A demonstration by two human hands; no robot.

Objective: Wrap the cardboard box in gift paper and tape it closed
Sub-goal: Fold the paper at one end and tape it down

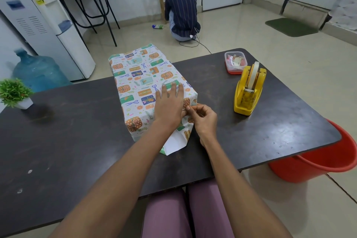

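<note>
The box lies in the middle of the dark table (77,131), covered by patterned gift paper (139,83) whose far end sticks out past the table's back edge. My left hand (170,102) lies flat on top of the wrapped box near its right edge, fingers straight. My right hand (202,118) is at the box's near right corner and pinches something small against the paper there; I cannot tell what it is. A white-backed paper flap (175,145) hangs loose at the near end.
A yellow tape dispenser (249,91) stands to the right of the box. Behind it sits a small lidded plastic container (235,63). A potted plant (15,92) is at the table's left edge. A red bucket (316,160) stands beside the right corner. A person crouches on the floor beyond.
</note>
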